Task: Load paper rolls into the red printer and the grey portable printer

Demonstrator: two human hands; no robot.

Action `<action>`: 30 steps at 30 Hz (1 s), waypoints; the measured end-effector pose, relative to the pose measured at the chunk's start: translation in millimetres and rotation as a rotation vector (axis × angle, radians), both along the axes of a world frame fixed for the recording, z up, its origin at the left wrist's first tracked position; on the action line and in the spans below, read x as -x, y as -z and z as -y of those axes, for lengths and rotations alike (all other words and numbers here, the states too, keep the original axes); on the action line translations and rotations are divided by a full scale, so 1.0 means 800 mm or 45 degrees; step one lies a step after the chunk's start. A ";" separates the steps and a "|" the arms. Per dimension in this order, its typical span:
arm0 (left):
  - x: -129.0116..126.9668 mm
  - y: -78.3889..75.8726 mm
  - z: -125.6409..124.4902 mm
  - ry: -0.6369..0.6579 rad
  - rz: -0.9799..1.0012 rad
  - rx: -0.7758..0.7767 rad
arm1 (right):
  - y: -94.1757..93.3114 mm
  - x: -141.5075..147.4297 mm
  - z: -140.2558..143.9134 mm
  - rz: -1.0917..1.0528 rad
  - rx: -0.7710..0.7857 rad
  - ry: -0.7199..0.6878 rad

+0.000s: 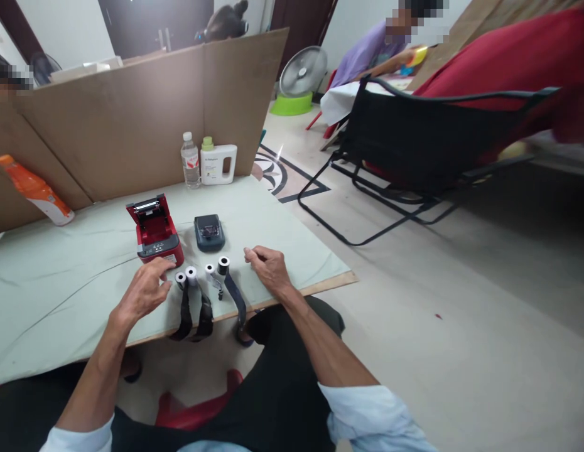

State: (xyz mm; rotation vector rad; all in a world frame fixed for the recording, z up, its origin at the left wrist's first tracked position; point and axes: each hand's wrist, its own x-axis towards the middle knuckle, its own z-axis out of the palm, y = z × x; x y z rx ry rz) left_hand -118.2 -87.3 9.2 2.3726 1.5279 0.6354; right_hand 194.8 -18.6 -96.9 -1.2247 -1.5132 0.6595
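Note:
My left hand (pixel 144 292) rests at the front of a red and black receipt printer (pixel 161 242) whose lid is raised. Its thumb and index finger are apart, with nothing seen between them. My right hand (pixel 269 270) is at the table's right side with its fingers curled in, and no object shows in it. Between my hands stand several small white paper rolls (pixel 191 275), some with dark strips (pixel 235 295) that run over the front edge. A dark blue-grey portable printer (pixel 210 233) lies behind them, its lid down.
A clear water bottle (pixel 190 163) and a white jug (pixel 218 164) stand by the cardboard partition (pixel 146 113). An orange bottle (pixel 35 190) leans at the left. Right of the table (pixel 98 314) are a black folding chair (pixel 414 132), a fan (pixel 302 72) and a person in purple.

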 end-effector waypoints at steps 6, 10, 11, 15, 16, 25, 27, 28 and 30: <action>-0.007 0.044 -0.006 0.013 0.019 0.113 | 0.012 -0.006 0.004 0.009 -0.006 0.146; -0.014 0.054 -0.008 -0.042 0.039 0.132 | 0.018 -0.004 0.001 0.017 0.025 0.145; -0.013 0.055 -0.007 -0.068 0.041 0.125 | 0.019 -0.004 0.001 0.018 0.028 0.145; 0.000 0.058 0.004 -0.119 0.049 0.085 | 0.021 -0.004 0.002 0.011 0.025 0.149; 0.005 0.058 0.007 -0.117 0.066 0.074 | 0.020 -0.004 0.002 0.012 0.023 0.150; 0.030 0.033 0.036 -0.146 0.380 -0.017 | 0.009 0.003 0.011 0.013 -0.049 0.109; 0.030 0.021 0.038 -0.138 0.428 -0.043 | 0.003 0.004 0.012 0.012 -0.081 0.111; 0.030 0.015 0.039 -0.132 0.450 -0.052 | -0.002 0.006 0.013 0.008 -0.098 0.116; 0.028 0.007 0.038 -0.122 0.491 -0.071 | -0.018 0.010 0.019 -0.012 -0.131 0.112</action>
